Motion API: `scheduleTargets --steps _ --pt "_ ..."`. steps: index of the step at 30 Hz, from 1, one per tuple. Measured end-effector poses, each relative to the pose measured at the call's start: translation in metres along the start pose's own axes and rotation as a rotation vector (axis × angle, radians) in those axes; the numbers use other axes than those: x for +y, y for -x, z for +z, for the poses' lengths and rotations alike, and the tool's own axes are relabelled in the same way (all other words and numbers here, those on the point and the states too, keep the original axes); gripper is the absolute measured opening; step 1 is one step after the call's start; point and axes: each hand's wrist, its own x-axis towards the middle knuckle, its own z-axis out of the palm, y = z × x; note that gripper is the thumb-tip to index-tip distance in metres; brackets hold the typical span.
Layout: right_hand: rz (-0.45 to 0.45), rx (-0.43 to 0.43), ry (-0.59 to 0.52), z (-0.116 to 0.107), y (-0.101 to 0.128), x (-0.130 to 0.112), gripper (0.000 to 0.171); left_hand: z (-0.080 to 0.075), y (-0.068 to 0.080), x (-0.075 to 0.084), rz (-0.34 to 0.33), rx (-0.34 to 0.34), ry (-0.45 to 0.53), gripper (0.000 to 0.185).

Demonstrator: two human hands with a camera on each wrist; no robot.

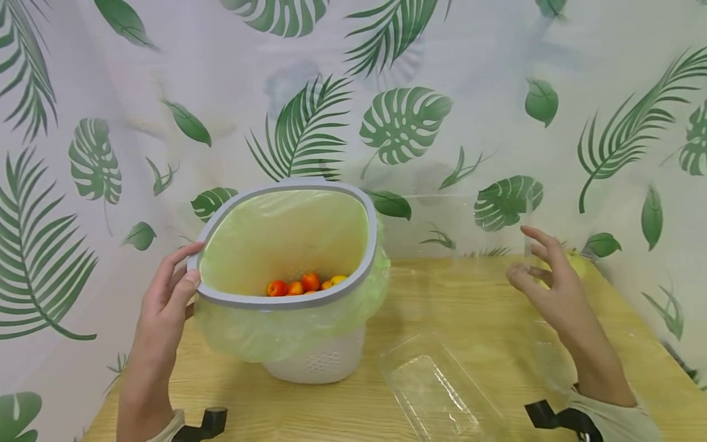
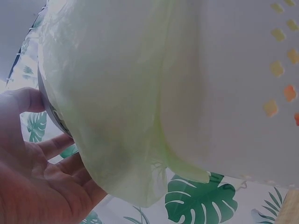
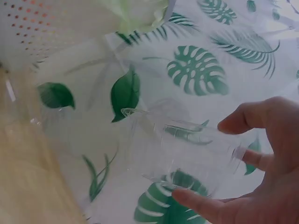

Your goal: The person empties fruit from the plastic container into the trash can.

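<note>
A white perforated bin (image 1: 326,362) stands on the wooden table, leaning slightly, with a pale green plastic bag (image 1: 287,239) lining it and folded over its outside. A grey rim (image 1: 371,233) frames the opening. My left hand (image 1: 166,307) grips this rim at the left side, thumb near its front edge. Inside the bag lie several red, orange and yellow fruits (image 1: 310,282). At the right, my right hand (image 1: 558,294) holds one end of a clear plastic box (image 3: 187,149) between thumb and fingers. The box is barely visible in the head view.
A clear plastic tray (image 1: 436,393) lies on the table (image 1: 237,399) in front. Partly hidden behind my right hand is a yellow-green round fruit (image 1: 578,264). A leaf-patterned curtain (image 1: 469,73) hangs close behind the table.
</note>
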Motion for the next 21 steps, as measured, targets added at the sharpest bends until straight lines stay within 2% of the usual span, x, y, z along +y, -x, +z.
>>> scheduleTargets --steps 6,17,21 --pt "0.121 -0.108 -0.044 -0.002 0.006 0.025 0.075 0.001 0.001 -0.001 0.004 -0.003 0.059 0.040" --pt "0.222 -0.262 0.041 0.011 0.003 0.052 0.078 0.002 0.003 -0.001 0.004 0.007 0.088 0.039" --pt "0.276 -0.293 0.077 0.013 0.003 0.058 0.078 0.003 0.002 0.001 0.011 -0.001 0.095 0.039"
